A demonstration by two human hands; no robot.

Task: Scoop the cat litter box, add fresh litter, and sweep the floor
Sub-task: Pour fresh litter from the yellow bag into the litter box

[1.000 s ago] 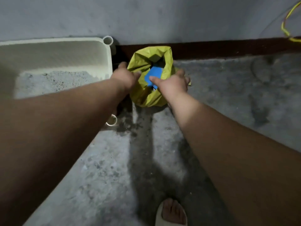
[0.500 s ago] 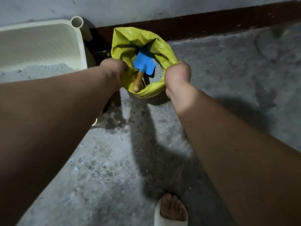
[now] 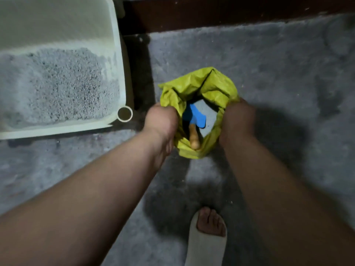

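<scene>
In the head view, both forearms reach down and forward to a yellow bag (image 3: pixel 217 87) standing on the grey concrete floor (image 3: pixel 278 73). The left hand (image 3: pixel 161 121) clutches the bag's left rim and the right hand (image 3: pixel 238 121) clutches its right rim. Both are bunched into the crumpled plastic and hold the mouth apart. Their fingertips are hidden by the folds.

Inside the open mouth lies a blue scoop (image 3: pixel 197 118). Its wooden handle (image 3: pixel 194 138) points toward the person and leans on the near wall of the bag. Its blade rests against a pale grey fill (image 3: pixel 210 114) at the bottom. The visible sides of the bag are plain yellow.

The cream litter box (image 3: pixel 119 73) sits to the left of the bag, apart from it, with a dark strip of floor between them. Speckled grey litter (image 3: pixel 57 83) covers the bottom of the box. A small round ring (image 3: pixel 124 113) juts from its near right corner, just beside the left hand.

A dark brown baseboard (image 3: pixel 230 14) runs along the top edge behind the bag. The arms cast a heavy shadow (image 3: pixel 172 204) across the floor below it. At the bottom, a foot in a pale open-toed sandal (image 3: pixel 203 244) stands between the two forearms, with the right forearm crossing beside it.
</scene>
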